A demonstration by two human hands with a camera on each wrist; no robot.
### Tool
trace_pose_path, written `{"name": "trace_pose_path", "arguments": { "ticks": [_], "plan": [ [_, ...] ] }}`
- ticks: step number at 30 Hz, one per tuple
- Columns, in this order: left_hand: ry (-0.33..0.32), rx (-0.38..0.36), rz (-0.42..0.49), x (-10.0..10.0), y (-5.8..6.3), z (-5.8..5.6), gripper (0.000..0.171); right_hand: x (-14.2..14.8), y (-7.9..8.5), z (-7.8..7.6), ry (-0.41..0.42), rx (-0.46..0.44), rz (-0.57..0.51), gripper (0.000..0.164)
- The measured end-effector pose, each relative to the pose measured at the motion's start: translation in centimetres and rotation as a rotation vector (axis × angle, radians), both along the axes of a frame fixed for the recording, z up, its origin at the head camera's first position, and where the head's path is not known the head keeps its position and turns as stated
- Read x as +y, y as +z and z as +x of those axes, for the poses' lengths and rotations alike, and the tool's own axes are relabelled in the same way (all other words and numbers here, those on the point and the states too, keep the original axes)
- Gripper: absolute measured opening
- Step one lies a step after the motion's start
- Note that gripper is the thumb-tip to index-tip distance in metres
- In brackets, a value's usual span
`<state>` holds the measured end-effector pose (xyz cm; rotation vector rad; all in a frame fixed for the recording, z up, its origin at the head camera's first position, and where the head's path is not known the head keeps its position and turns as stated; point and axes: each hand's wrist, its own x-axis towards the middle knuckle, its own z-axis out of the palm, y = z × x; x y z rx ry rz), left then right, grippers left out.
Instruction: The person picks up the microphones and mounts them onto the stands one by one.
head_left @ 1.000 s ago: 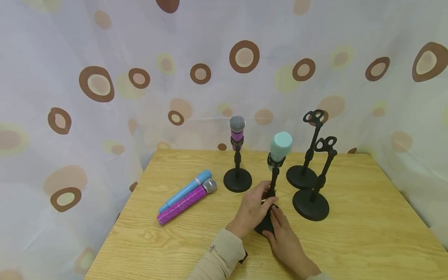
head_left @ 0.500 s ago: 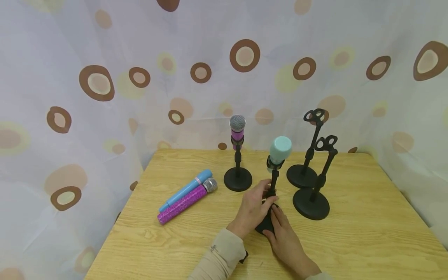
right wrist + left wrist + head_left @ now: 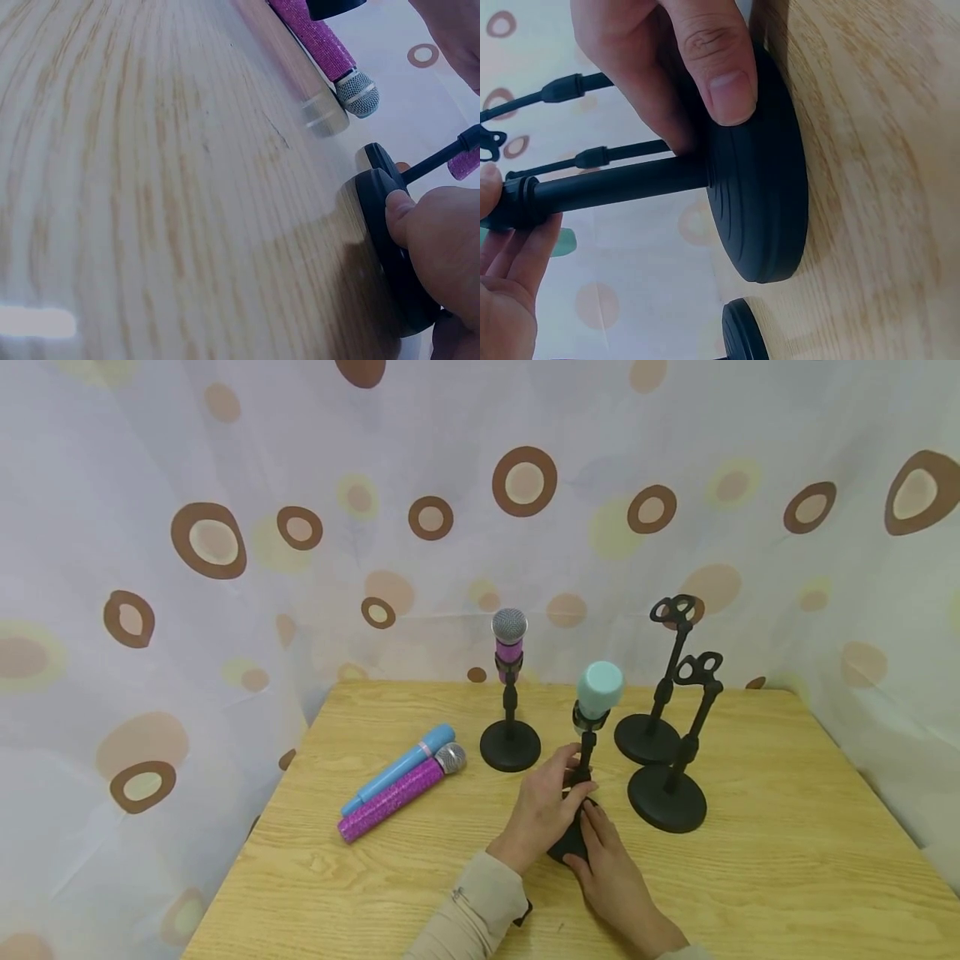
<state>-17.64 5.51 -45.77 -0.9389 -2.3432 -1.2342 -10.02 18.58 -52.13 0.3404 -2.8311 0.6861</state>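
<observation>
A teal-headed microphone (image 3: 599, 692) sits upright in the clip of a black desktop microphone stand (image 3: 567, 843). My left hand (image 3: 538, 810) curls its fingers and thumb round the stand's pole at the collar (image 3: 511, 204). Lower down, my right hand (image 3: 611, 872) grips the round base (image 3: 390, 262), its thumb on the top face near the rim. In the left wrist view, the right thumb (image 3: 731, 97) lies on the base and the pole (image 3: 622, 185) runs out from it to the collar. The base rests on the wooden table.
Behind stands another stand (image 3: 510, 746) carrying a purple microphone (image 3: 508, 647). Two bare stands, one farther back (image 3: 647, 739) and one nearer (image 3: 666, 797), stand to the right. A blue microphone (image 3: 397, 768) and a glittery purple microphone (image 3: 393, 797) lie side by side at left.
The teal microphone and its clip have sunk steadily, closer to my left hand. Both hands keep their places on the collar and base.
</observation>
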Motion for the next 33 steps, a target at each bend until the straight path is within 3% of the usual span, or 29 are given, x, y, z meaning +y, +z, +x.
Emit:
{"name": "trace_pose_path", "arguments": {
  "ticks": [11, 19, 27, 33],
  "plan": [
    [-0.005, -0.006, 0.029, -0.05, 0.09, 0.09, 0.022, 0.03, -0.29, -0.1, 0.003, 0.018, -0.003, 0.068],
    [0.014, -0.038, -0.008, -0.06, 0.36, 0.09, 0.038, 0.05, -0.4, -0.26, 0.004, 0.025, -0.004, 0.068],
    [-0.003, -0.042, 0.004, -0.13, 0.39, 0.19, 0.023, 0.07, -0.42, -0.1, 0.002, 0.031, 0.001, 0.068],
    [-0.004, -0.059, -0.001, -0.08, 0.26, 0.27, 0.03, 0.08, -0.48, 0.0, -0.001, 0.027, 0.004, 0.068]
  ]
}}
